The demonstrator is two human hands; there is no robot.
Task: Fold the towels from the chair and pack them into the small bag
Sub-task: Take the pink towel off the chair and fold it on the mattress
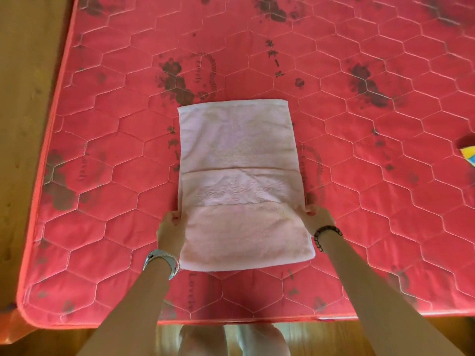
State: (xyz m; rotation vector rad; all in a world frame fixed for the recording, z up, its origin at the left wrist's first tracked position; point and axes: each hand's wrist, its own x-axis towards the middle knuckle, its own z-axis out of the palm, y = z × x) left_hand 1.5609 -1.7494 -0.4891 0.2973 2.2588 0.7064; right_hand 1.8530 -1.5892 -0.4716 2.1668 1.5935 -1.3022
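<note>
Pale pink towel [239, 155], one, flat and lengthwise on a red quilted mattress [359, 176], near end doubled over as a flap. Left hand [171, 229]: fingers curled, pinching the flap's left corner. Right hand [317, 218]: pinching the right corner likewise. Silver wristband [162, 260] left; dark bead bracelet [325, 236] right. Open mattress on every side of the towel, widest beyond its far edge. Yellow-and-blue item [469, 154], cut off, well right of the towel. Wooden floor [25, 124] left, past the mattress edge.
</note>
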